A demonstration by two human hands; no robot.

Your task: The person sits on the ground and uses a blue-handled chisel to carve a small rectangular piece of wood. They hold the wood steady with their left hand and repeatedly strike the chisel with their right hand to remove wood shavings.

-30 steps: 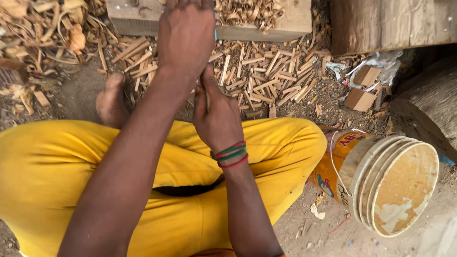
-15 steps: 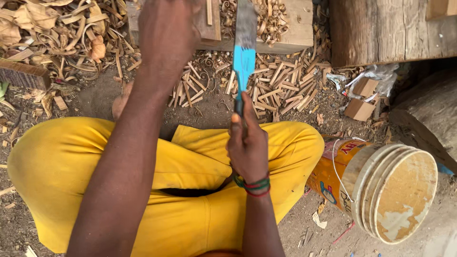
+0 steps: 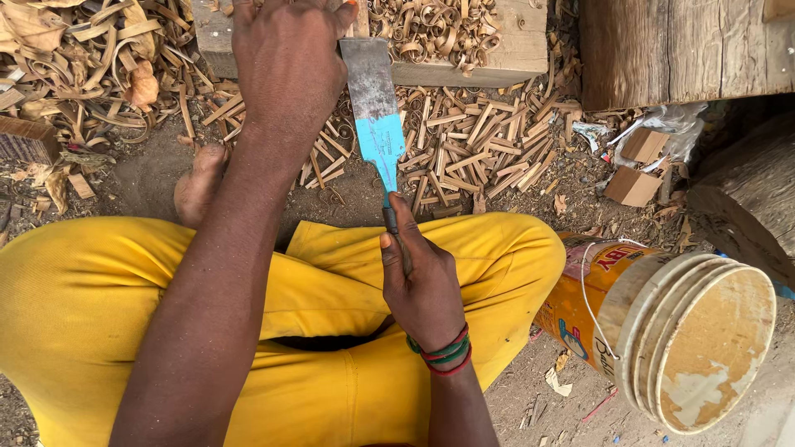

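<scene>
Overhead, left hand [image 3: 286, 70] fingers hidden, grip unclear; right hand [image 3: 422, 281] fingers clenched round cleaver [image 3: 377, 116] handle

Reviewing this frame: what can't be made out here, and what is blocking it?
Head view only:
- Whatever the left hand presses on the wooden block: covered by the hand itself.
- Knife handle: wrapped inside the right hand; the blade tip is hidden behind the left hand.
- Left fingertips: cut off by the top edge.
- Bucket contents: hidden by stacked round discs.
</scene>
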